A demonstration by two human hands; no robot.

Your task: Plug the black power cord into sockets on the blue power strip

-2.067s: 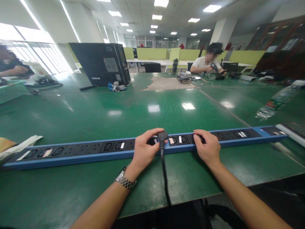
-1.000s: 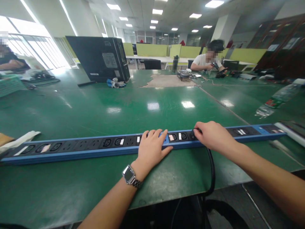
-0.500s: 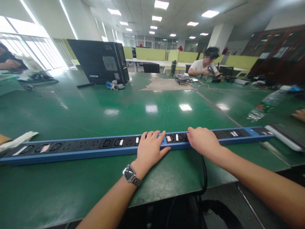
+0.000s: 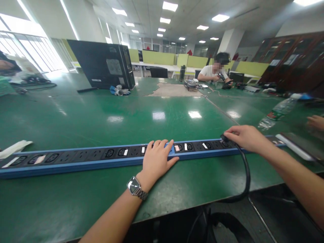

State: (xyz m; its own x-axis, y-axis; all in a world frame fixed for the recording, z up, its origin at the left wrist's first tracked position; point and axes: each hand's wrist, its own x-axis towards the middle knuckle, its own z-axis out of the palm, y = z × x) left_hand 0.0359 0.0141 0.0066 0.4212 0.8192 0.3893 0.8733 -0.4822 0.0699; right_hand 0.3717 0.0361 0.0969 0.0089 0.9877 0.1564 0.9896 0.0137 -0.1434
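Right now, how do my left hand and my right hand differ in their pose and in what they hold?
The left hand rests with fingers spread on the power strip, while the right hand has its fingers pinched together.
The left hand grips nothing; the right hand holds a black plug.
The left wrist wears a watch; the right wrist is bare.
Both hands are ungloved.

Left hand (image 4: pixel 156 160) and right hand (image 4: pixel 244 136) are bare; at the former's seven o'clock sits a square-faced watch (image 4: pixel 134 185), silver link band (image 4: pixel 142 194).
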